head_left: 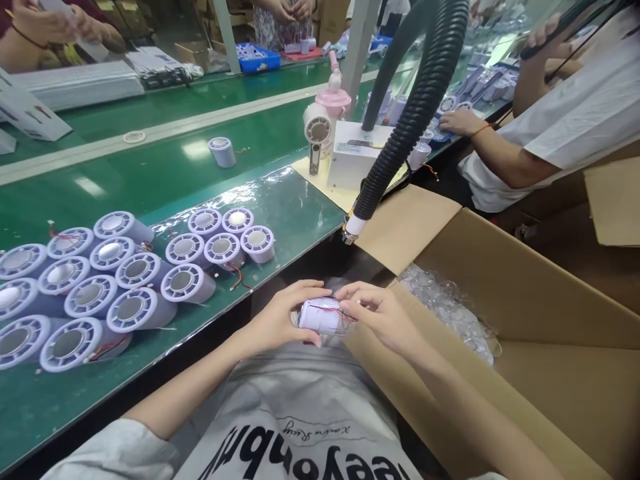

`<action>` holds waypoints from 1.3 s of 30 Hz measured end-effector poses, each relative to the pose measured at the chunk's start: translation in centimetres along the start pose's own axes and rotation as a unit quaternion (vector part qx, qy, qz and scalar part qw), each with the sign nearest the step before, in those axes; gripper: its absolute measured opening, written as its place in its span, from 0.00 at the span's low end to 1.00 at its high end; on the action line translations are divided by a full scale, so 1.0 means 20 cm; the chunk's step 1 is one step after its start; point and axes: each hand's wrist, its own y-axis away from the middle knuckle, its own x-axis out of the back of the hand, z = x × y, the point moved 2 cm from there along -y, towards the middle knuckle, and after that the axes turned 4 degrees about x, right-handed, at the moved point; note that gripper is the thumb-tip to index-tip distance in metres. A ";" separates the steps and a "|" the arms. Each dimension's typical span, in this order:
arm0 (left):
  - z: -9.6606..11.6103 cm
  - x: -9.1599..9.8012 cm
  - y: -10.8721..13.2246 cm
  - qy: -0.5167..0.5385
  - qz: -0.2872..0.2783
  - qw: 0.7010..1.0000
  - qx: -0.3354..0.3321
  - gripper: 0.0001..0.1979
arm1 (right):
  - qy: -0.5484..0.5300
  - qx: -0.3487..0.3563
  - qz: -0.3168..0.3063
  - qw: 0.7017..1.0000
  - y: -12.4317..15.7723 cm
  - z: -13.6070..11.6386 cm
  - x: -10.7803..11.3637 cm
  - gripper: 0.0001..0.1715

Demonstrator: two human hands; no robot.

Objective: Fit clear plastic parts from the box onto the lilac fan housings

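Observation:
In front of my body, my left hand [280, 317] is wrapped round a lavender fan housing [316, 320], a short cylinder lying on its side. Clear plastic shows around its lower edge and right end. Red and black wires [327, 308] run along its upper side toward the right. My right hand [387, 312] closes at that end, its thumb and forefinger pinching the wires. Its fingers partly hide the wire ends. On the bench to the left stand several matching lavender fan housings [133, 310] with round silver centres, some trailing thin wires.
An open cardboard box [540, 300] with clear plastic pieces [445, 310] stands at my right. A black corrugated hose [400, 133] arches down above it. A white handheld fan [317, 130] stands by a white block [350, 157]. One housing [221, 152] sits on the green belt. Co-workers' hands [463, 123] are nearby.

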 end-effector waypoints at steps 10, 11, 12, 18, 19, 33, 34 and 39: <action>0.03 -0.03 0.05 0.319 -0.042 0.937 0.138 0.32 | 0.053 0.156 -0.086 0.983 0.04 0.05 0.02 0.24; 0.03 -0.03 0.06 0.335 -0.042 0.931 0.142 0.31 | 0.098 0.188 -0.081 0.974 0.06 0.05 0.02 0.28; 0.03 -0.03 0.06 0.345 -0.044 0.926 0.144 0.32 | 0.130 0.214 -0.071 0.966 0.07 0.05 0.01 0.28; 0.03 -0.01 0.07 0.321 -0.062 0.937 0.122 0.35 | 0.153 0.223 -0.071 0.960 0.11 0.06 0.01 0.23; 0.03 -0.01 0.07 0.310 -0.064 0.943 0.108 0.36 | 0.144 0.210 -0.078 0.964 0.11 0.06 0.01 0.24; 0.10 0.01 0.09 0.279 -0.074 0.951 0.109 0.34 | 0.107 0.158 -0.082 0.978 0.16 0.04 0.04 0.24; 0.09 0.01 0.09 0.271 -0.074 0.954 0.102 0.35 | 0.104 0.159 -0.081 0.979 0.16 0.04 0.04 0.24; 0.11 0.01 0.09 0.227 -0.076 0.970 0.034 0.37 | 0.053 0.125 -0.097 0.986 0.16 0.02 0.03 0.25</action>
